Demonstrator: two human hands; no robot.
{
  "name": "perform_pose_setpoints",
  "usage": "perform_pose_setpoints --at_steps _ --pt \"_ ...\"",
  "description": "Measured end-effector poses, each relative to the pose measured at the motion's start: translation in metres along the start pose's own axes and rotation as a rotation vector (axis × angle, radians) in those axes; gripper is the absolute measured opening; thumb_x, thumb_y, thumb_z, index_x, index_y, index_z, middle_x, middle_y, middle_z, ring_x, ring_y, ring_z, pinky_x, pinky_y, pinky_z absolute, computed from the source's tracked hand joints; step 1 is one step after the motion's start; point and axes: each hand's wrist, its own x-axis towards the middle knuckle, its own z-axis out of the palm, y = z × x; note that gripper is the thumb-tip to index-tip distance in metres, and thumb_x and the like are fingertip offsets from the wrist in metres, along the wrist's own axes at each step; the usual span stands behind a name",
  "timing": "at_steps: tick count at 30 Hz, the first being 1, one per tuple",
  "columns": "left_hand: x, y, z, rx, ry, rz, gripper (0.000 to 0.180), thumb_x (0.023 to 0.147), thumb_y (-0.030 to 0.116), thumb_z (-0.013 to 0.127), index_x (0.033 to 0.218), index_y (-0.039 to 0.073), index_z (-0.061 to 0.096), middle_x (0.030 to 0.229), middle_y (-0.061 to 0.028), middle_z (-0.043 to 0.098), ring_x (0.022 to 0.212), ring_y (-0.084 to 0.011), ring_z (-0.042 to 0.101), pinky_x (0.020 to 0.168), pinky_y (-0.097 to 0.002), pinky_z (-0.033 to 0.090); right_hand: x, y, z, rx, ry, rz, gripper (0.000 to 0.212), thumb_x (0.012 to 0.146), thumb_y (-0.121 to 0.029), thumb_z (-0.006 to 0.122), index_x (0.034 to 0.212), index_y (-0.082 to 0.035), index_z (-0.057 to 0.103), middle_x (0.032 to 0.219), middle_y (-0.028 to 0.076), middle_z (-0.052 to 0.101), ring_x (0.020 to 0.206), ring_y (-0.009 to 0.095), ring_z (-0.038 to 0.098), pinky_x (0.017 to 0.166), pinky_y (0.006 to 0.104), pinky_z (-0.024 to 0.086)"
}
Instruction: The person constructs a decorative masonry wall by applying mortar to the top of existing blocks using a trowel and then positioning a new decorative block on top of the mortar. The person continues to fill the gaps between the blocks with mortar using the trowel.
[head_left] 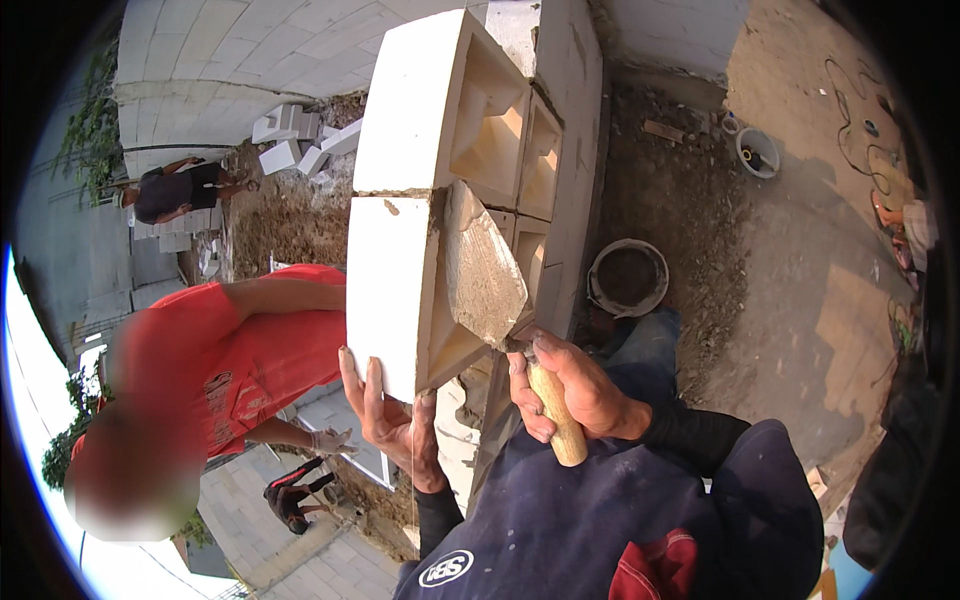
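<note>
A white oval printed label (446,568) sits low on the chest of the dark blue garment (600,520) worn by the person whose head carries the camera, close to the bottom edge of the view; its dark lettering curves within the oval. Beside it to the left, on the red shirt (240,350) of a second person standing below the wall, a pale printed patch (220,385) shows on the fabric near the side, too blurred to make out in shape beyond a small rough block of light marks. No package, sign or screen can be made out anywhere else in the scene.
</note>
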Motion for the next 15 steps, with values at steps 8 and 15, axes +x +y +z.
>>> perform_pose_setpoints --at_steps 8,15 --pt "-0.001 -0.003 -0.001 0.015 0.025 -0.02 0.068 0.09 0.031 0.082 0.147 0.002 0.058 0.169 -0.0247 0.026 0.154 -0.0405 0.033 0.122 -0.051 0.035 -0.008 -0.005 -0.048 -0.244 0.024 -0.136 0.046 0.113 -0.045 0.039 0.123 -0.002 0.052 0.08 0.007 0.053 0.06 0.015 0.054 0.058 0.0297 0.049" --pt "0.001 0.002 0.002 -0.006 0.032 0.002 0.074 0.092 0.045 0.079 0.149 0.002 0.057 0.169 -0.0252 0.026 0.152 -0.0406 0.036 0.121 -0.0524 0.036 0.03 0.002 -0.145 -1.143 0.332 -0.485 0.028 0.113 -0.021 0.042 0.128 0.0 0.054 0.084 0.013 0.057 0.073 0.026 0.06 0.07 0.0376 0.049"
